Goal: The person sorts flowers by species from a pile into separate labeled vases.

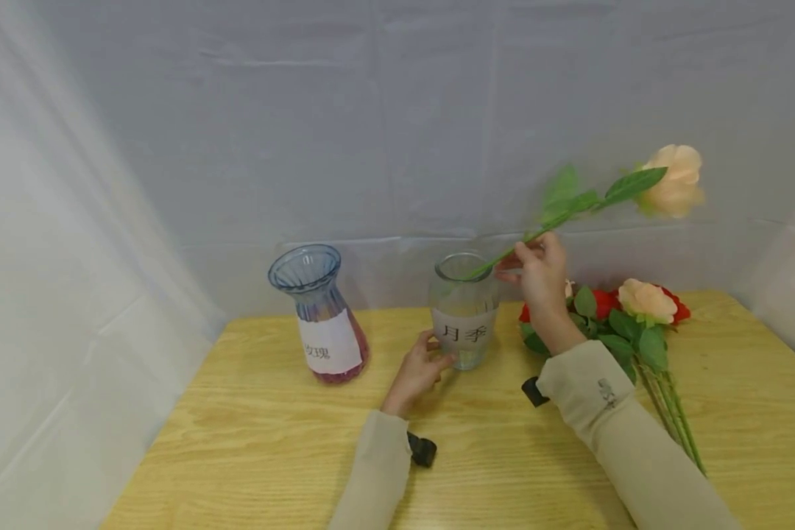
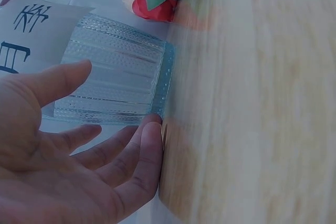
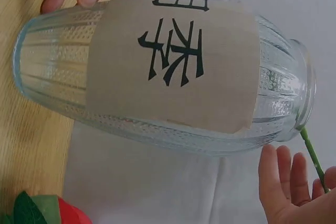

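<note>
A clear glass vase (image 1: 460, 305) with a white paper label (image 3: 173, 66) stands upright in the head view. My left hand (image 1: 416, 373) is at its lower left side, thumb and fingers spread around the base; fingertips (image 2: 152, 129) lie beside the base in the left wrist view. Beside the rim, my right hand (image 1: 542, 283) pinches the green stem of a peach artificial rose (image 1: 674, 180). The stem slants down to the left, its lower end inside the vase mouth. The bloom hangs out to the upper right.
A blue-and-pink glass vase (image 1: 334, 320) with a white label stands to the left. Several red and peach artificial flowers (image 1: 645, 300) lie in a bunch at the right, stems toward the front. A pale cloth (image 1: 344, 147) hangs behind the wooden table (image 1: 271, 442).
</note>
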A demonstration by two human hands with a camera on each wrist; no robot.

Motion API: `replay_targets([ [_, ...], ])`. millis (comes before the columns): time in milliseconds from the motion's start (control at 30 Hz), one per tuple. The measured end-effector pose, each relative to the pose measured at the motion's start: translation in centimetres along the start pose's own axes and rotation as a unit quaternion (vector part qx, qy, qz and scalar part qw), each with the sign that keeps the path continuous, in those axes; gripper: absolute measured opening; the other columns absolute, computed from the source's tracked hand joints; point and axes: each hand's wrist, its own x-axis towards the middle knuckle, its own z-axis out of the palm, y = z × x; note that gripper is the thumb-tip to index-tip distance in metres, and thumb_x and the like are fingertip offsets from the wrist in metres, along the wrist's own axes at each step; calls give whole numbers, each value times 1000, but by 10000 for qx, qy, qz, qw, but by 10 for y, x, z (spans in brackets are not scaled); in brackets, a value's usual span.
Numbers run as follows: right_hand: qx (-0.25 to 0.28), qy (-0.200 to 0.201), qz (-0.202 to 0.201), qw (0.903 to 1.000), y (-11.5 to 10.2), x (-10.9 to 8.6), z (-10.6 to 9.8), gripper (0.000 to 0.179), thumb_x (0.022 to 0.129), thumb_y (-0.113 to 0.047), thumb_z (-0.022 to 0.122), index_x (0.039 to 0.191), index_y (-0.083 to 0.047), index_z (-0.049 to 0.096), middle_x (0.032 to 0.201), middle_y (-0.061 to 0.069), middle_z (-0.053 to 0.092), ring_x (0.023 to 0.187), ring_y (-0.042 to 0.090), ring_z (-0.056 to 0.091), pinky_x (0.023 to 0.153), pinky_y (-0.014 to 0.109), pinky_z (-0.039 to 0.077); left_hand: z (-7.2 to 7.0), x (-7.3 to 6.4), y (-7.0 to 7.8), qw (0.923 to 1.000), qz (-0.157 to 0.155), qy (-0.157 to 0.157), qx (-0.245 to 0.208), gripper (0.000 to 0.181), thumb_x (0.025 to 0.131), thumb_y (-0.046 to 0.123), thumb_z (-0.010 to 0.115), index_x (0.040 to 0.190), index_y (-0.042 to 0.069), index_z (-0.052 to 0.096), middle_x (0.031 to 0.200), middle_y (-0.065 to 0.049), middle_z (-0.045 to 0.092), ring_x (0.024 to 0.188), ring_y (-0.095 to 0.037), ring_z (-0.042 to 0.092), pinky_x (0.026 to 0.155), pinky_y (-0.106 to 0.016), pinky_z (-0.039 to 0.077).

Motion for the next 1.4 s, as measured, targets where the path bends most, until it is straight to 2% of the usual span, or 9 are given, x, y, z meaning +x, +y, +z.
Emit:
replay_targets([
  [167, -1056, -299, -87, 9939, 1, 2, 3, 11, 106, -3, 48, 95, -1, 48, 96, 13, 64, 81, 14, 64, 80, 31, 57, 0, -1, 2, 10000, 28, -9, 16, 62, 99, 14, 66, 152, 0, 37, 141, -28, 51, 103, -29, 61, 68, -31, 48],
  [367, -2202, -763, -180, 9723, 1, 3, 5, 12, 105, -7, 51, 98, 3, 50, 110, 25, 62, 98, 32, 62, 89, 41, 52, 1, -1, 2, 10000, 47, 10, 42, 62, 99, 13, 67, 152, 0, 37, 140, -28, 51, 94, -25, 59, 66, -32, 47],
  [433, -2677, -953, -228, 9585, 0, 4, 4, 13, 105, -9, 52, 100, 3, 52, 111, 25, 61, 104, 38, 60, 90, 46, 49, 1, -1, 2, 10000, 65, 13, 46, 62, 98, 13, 67, 151, -1, 37, 139, -29, 52, 91, -24, 59, 65, -32, 47],
  [667, -4021, -2003, -432, 8924, -9, 9, 8, 15, 102, -10, 53, 106, 4, 58, 121, 27, 59, 112, 43, 57, 90, 55, 47, 1, 0, 0, 9999, 97, 44, 21, 62, 98, 11, 68, 151, -2, 38, 138, -29, 52, 88, -24, 59, 66, -33, 48],
  [833, -4384, -2543, -683, 8593, -14, 10, 10, 21, 103, -7, 51, 110, 8, 64, 122, 28, 57, 102, 41, 58, 80, 51, 49, 1, 0, 1, 10000, 81, 31, 6, 62, 98, 10, 67, 150, -4, 37, 137, -29, 53, 88, -23, 59, 67, -32, 48],
  [933, -4463, -2775, -816, 8469, -16, 11, 10, 27, 104, -8, 51, 118, 10, 67, 124, 29, 58, 107, 42, 58, 83, 52, 49, 2, 1, 1, 10000, 70, 53, 25, 63, 97, 10, 67, 150, -5, 36, 136, -29, 53, 88, -22, 59, 67, -32, 48],
  [1033, -4318, -2785, -713, 8549, -17, 9, 7, 30, 105, -9, 50, 123, 9, 66, 128, 28, 56, 115, 44, 55, 91, 55, 49, 2, 1, 0, 10000, 68, 53, 35, 63, 97, 10, 67, 150, -6, 36, 136, -30, 53, 91, -24, 59, 69, -33, 49],
  [1233, -3749, -2269, -489, 8975, -18, 4, -10, 28, 106, -10, 51, 127, 4, 63, 135, 24, 55, 118, 43, 55, 90, 56, 48, 3, 1, -2, 9999, 120, 18, 48, 63, 97, 10, 67, 149, -6, 36, 137, -31, 53, 88, -25, 60, 68, -33, 49],
  [1400, -3638, -2086, -442, 9067, -21, 3, -30, 29, 106, -10, 51, 128, 6, 61, 130, 26, 58, 116, 44, 55, 92, 57, 47, 2, 0, 0, 9999, 129, 20, 35, 63, 97, 11, 67, 150, -5, 36, 136, -31, 53, 77, -21, 55, 63, -29, 45],
])
